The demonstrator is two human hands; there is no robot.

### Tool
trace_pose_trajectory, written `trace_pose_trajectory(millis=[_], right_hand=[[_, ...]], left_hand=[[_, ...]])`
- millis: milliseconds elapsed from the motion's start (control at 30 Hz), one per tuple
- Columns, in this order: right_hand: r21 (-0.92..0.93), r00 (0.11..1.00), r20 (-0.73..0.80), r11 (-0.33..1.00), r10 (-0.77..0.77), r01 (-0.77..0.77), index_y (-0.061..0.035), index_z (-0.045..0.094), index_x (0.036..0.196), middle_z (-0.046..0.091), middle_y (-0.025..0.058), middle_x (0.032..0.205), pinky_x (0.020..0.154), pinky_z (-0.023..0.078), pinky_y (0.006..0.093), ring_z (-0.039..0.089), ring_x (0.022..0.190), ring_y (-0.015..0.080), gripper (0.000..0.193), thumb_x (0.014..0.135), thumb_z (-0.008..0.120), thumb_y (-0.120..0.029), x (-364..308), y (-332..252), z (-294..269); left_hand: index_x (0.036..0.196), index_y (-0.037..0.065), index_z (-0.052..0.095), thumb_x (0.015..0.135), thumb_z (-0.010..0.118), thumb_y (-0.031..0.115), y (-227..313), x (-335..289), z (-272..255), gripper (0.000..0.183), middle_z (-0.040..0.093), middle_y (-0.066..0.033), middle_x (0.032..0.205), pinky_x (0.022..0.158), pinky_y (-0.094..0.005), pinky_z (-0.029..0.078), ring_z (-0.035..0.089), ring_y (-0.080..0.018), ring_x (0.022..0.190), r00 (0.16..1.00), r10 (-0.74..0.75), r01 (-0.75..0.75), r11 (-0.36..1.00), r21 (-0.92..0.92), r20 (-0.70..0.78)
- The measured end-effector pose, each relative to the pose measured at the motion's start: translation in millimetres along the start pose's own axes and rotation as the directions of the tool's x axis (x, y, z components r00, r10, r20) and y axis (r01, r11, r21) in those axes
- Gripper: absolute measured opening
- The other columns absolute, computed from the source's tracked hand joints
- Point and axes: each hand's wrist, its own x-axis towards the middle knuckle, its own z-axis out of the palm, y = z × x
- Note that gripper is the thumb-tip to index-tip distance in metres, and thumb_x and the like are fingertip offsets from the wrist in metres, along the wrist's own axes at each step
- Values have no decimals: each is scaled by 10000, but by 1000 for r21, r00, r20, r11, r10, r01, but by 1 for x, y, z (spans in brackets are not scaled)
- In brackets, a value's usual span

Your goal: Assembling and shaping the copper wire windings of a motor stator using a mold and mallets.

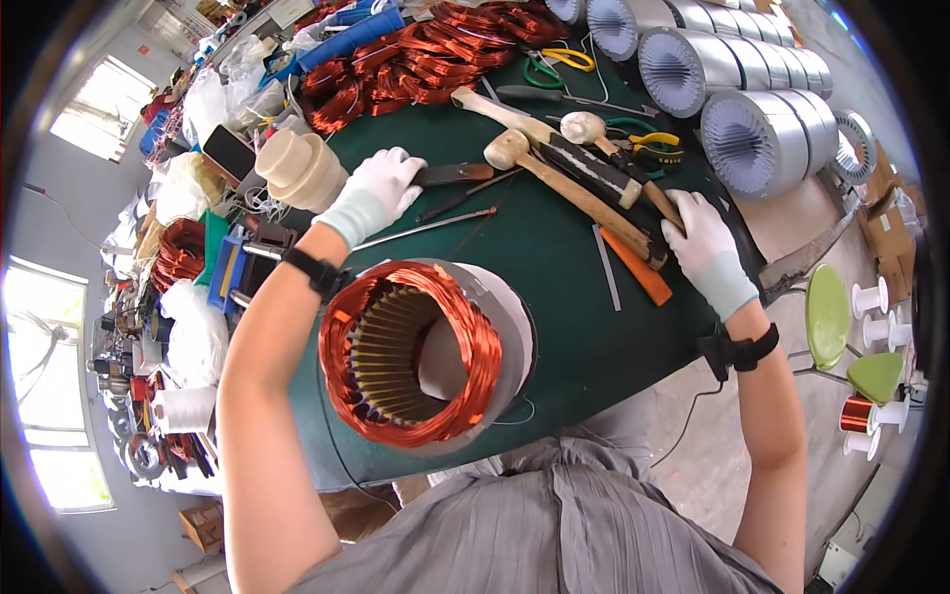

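A motor stator (421,346) with copper windings lies on its side on the green table (554,267), right in front of me. My left hand (381,188), in a white glove, rests on a dark flat tool (455,174) beyond the stator. My right hand (705,243), also gloved, closes on the end of a wooden mallet handle (594,203); the mallet's head (507,148) lies toward the table's middle. A second mallet (554,134) lies beside it.
An orange strip (638,269) and a thin metal rod (426,228) lie near the hands. Copper coils (416,54) pile at the far side. Empty stator cores (722,89) line the right. A cream spool (302,168) stands left. Green stools (826,312) sit off the right edge.
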Motion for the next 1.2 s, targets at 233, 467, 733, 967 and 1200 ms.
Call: trace_pose_trajectory(millis=[233,467,733,967,1200], right_hand=[[349,989,116,928,93,-128,18,557,1283,677,208,936,791,535,410,676,850,331,439,863,566,-108,24,6,-23],[949,975,199,229,97,-216,-20,492,1384,607,26,882,582,474,223,575,663,66,394,1036,501,-203,-100,-90,-49],[894,894,446,-71,39,-443,33,474,1263,565,40,742,531,457,238,532,553,90,268,1026,433,-85,-217,-141,-2],[957,951,21,-283,309,71,-15,452,1261,570,52,732,510,482,253,568,550,132,301,1059,480,-237,-227,-149,6],[919,929,359,-206,88,-335,3,484,1134,568,52,700,495,476,283,500,494,117,252,1066,446,-236,-221,-148,-5]], left_hand=[[1260,0,586,1065,488,342,30,-86,-143,405,493,-5,761,588,-290,467,526,-132,641,800,-600,276,353,-894,9],[1331,12,475,1029,588,486,152,-116,-210,573,383,-2,931,728,-258,353,362,-112,767,875,-345,-452,-329,-829,-340],[1237,85,495,844,647,737,193,-84,-165,776,549,-59,916,801,-417,484,553,-207,802,933,-96,-345,44,-938,-347],[1230,99,510,861,574,778,199,-76,-150,776,499,-27,816,685,-373,463,503,-177,683,880,-35,-474,-31,-880,-473],[1205,95,524,883,562,763,195,-73,-143,742,476,-26,817,680,-373,409,450,-175,673,816,-99,-577,-110,-809,-569]])
